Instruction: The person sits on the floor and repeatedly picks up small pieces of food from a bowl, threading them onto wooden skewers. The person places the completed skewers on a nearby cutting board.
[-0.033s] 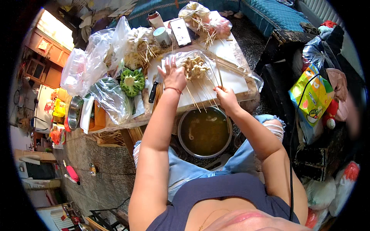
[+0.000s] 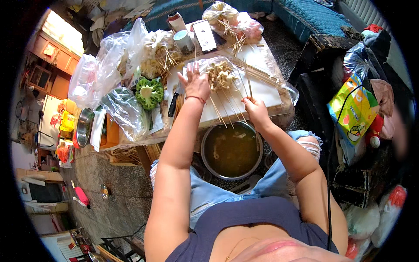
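Note:
My left hand (image 2: 197, 84) lies spread over the white board (image 2: 269, 97), its thumb side beside a pile of pale mushrooms (image 2: 220, 75). Clear plastic shows around the mushrooms, and several thin wooden sticks run from them toward the board's near edge. Between the thumb and fingers of my right hand (image 2: 256, 111) is a wooden skewer (image 2: 249, 85), pointing away from me; whether more than one is in the grip is hard to tell. A black-handled knife (image 2: 173, 105) rests left of my left wrist. Below the board's near edge stands a metal basin (image 2: 232, 178) of murky liquid.
Broccoli (image 2: 149, 93), plastic bags (image 2: 85, 83) and bagged skewers (image 2: 162, 49) crowd the table's left side. A cup (image 2: 183, 40), a flask (image 2: 176, 22) and a phone (image 2: 204, 36) stand at the back. More wooden sticks (image 2: 262, 75) lie across the board's right part.

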Available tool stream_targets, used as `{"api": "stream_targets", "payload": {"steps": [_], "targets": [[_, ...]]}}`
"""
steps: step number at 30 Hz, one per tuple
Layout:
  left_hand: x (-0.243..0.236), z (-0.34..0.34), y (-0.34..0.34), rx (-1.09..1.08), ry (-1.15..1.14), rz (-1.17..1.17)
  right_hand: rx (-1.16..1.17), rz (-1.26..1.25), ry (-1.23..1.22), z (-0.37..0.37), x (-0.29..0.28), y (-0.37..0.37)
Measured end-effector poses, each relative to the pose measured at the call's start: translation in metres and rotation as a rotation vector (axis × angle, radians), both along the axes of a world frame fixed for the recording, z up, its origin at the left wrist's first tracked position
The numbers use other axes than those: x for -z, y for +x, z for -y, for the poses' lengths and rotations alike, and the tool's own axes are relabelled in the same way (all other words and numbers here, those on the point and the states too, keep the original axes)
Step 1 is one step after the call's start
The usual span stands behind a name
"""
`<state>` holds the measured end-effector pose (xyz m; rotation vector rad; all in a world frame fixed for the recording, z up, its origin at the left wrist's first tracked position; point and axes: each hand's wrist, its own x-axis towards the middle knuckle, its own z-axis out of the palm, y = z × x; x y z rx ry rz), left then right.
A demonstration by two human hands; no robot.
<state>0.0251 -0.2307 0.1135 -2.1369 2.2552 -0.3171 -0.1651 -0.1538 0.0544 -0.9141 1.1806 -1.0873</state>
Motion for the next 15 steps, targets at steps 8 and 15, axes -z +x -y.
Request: {"api": "stream_targets", "payload": {"steps": [8,15], "targets": [[0.011,0.025,0.027,-0.033,-0.337,-0.07,0.033,-0.242,-0.181,0.011,0.033,0.012],[0.019,-0.026,0.03,0.248,-0.443,-0.411,-0.025,-0.206,-0.131,0.021,-0.001,0.012]]}}
